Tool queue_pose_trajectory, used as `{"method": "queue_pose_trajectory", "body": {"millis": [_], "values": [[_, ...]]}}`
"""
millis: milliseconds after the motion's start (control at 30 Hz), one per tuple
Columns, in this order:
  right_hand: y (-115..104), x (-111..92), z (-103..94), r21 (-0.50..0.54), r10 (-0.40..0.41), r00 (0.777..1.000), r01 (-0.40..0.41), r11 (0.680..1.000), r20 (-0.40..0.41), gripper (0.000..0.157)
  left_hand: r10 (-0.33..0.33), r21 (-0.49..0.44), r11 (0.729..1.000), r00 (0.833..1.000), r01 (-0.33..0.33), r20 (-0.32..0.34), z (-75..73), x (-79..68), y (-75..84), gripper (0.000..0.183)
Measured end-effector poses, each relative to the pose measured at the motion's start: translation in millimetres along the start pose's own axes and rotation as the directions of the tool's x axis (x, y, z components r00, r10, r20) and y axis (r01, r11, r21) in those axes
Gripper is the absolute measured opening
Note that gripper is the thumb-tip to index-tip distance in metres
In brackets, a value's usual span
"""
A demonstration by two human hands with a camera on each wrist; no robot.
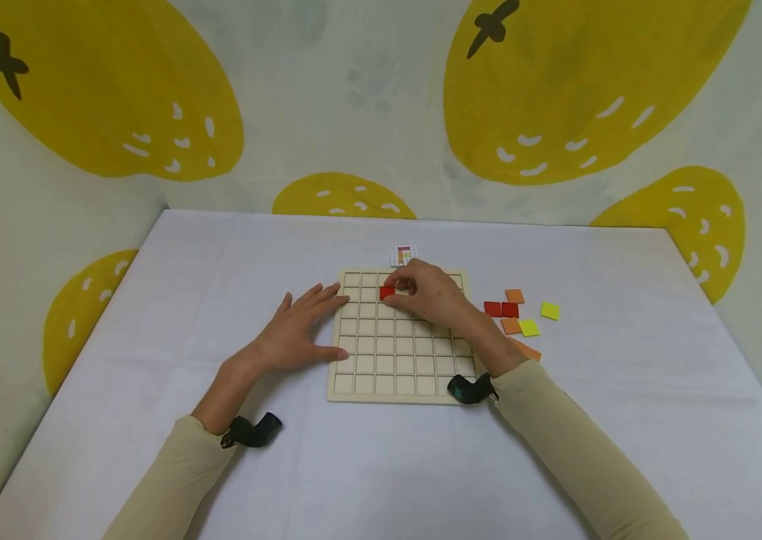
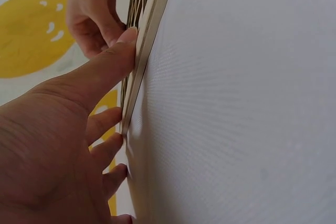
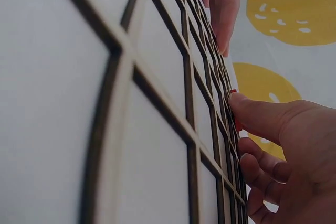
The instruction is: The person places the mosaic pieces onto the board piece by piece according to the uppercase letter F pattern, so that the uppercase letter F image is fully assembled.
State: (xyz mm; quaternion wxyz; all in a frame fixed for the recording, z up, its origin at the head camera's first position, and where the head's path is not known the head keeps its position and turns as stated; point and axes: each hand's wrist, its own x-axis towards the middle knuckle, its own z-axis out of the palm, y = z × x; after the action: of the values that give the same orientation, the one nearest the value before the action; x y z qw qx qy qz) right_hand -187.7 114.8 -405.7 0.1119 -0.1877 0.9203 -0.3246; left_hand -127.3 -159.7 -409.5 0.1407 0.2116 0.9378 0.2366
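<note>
A wooden board with a raised square grid point(image 1: 365, 345) lies flat on the table. My right hand point(image 1: 430, 295) pinches a red square tile point(image 1: 387, 293) between thumb and fingers, over the upper part of the grid, left of its middle. In the right wrist view, the thumb point(image 3: 257, 115) presses on the tile right at the grid's surface. At the board's left edge, my left hand point(image 1: 296, 330) is spread with straight fingers. Its thumb point(image 2: 107, 72) touches the board's side in the left wrist view, the other fingers lying farther along that edge.
Right of the board lie loose tiles: two red point(image 1: 501, 309), several orange point(image 1: 514, 295) and two yellow point(image 1: 550, 310). A small card with a coloured grid pattern point(image 1: 403, 253) lies just behind the board. White cloth point(image 1: 219, 255) covers the table, with patterned fabric walls around it.
</note>
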Motion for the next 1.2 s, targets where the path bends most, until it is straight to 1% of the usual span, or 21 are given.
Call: {"method": "queue_pose_trajectory", "body": {"millis": [300,500,667,800,1000,1100,1200], "values": [[0,3,1.2,-0.018,0.019,1.000,-0.019,1.000,-0.008,0.029,0.008,-0.002,1.000,1.000,-0.008,-0.012,-0.3,-0.3,1.0,0.092],[1,0,0.0,0.012,0.050,0.999,-0.049,0.999,-0.007,0.030,0.006,-0.007,1.000,1.000,-0.006,-0.003,0.0,0.4,1.3,0.093],[2,-2,-1.1,0.033,0.042,0.999,-0.042,0.999,-0.005,0.032,0.006,-0.002,1.000,1.000,-0.006,-0.002,-0.8,1.0,1.3,0.093],[2,-4,-3.5,0.065,0.028,1.000,-0.028,0.997,0.003,0.033,0.004,-0.003,1.000,1.000,-0.004,0.003,-1.5,1.2,1.0,0.093],[5,-10,-8.7,0.169,0.013,1.000,-0.016,0.986,0.017,0.031,-0.003,-0.004,1.000,1.000,0.003,0.006,-1.6,0.7,0.3,0.093],[8,-13,-11.4,0.200,0.011,1.000,-0.012,0.980,0.006,0.031,-0.007,-0.003,1.000,1.000,0.007,0.006,-1.4,0.4,-0.1,0.093],[11,-18,-15.6,0.206,-0.002,1.000,0.005,0.978,-0.015,0.031,-0.008,-0.007,1.000,1.000,0.008,0.006,-1.0,0.1,-0.6,0.093]]}}
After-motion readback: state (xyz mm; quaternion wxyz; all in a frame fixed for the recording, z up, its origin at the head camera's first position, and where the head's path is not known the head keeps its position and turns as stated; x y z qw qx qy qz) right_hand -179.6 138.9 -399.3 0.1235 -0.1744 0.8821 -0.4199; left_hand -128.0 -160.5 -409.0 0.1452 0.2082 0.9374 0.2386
